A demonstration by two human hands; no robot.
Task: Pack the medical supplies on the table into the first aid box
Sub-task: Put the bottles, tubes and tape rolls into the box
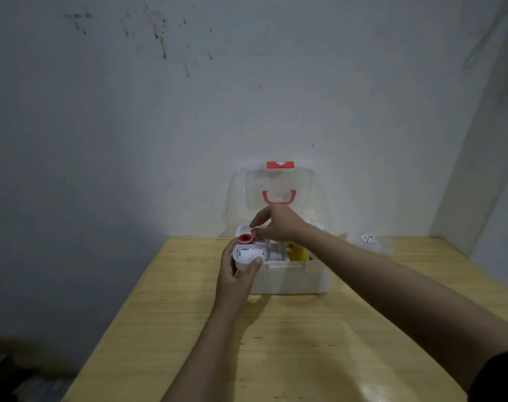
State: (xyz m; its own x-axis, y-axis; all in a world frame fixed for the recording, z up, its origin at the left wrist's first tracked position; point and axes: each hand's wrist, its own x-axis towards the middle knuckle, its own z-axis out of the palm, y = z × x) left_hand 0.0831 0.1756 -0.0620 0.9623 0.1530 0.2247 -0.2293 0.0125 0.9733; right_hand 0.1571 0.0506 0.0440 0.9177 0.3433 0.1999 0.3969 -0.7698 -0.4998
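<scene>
Head cam: I watched L hand (pixel 237 275) clamp tray (pixel 251 256) corner, R hand (pixel 277 224) pinching red roll (pixel 255 231) w/ fingertips; weak pinch risked dropping it outside box (pixel 293 278).

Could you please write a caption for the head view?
Left hand steadies the open first aid box while the right hand places a red-capped item inside.

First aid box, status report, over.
Left hand steadies the first aid box at its front left corner. Right hand inside over the red tape roll. Lid open, nothing blocking.
</scene>
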